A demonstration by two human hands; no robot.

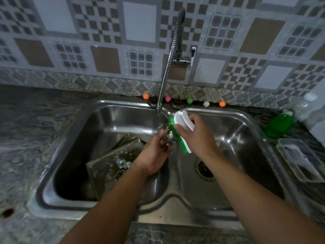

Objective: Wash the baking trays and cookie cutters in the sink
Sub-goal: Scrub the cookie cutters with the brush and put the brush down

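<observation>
Over the divider of the steel double sink (pixel 73 138), my left hand (pixel 154 155) holds a small metal cookie cutter (pixel 166 131) under the tap spout (pixel 159 110). My right hand (pixel 195 134) grips a white scrubbing brush (pixel 183 125) whose green bristles press against the cutter. Baking trays (pixel 105 166) lean in the left basin, wet and spotted. More cookie cutters (pixel 123 163) lie on the top tray.
A flexible metal faucet hose (pixel 171 53) rises to the tiled wall. A green soap bottle (pixel 279 125) and a clear plastic container (pixel 299 159) sit on the right counter. Small coloured balls (pixel 146 96) line the sink's back edge. The right basin shows its drain (pixel 204 169).
</observation>
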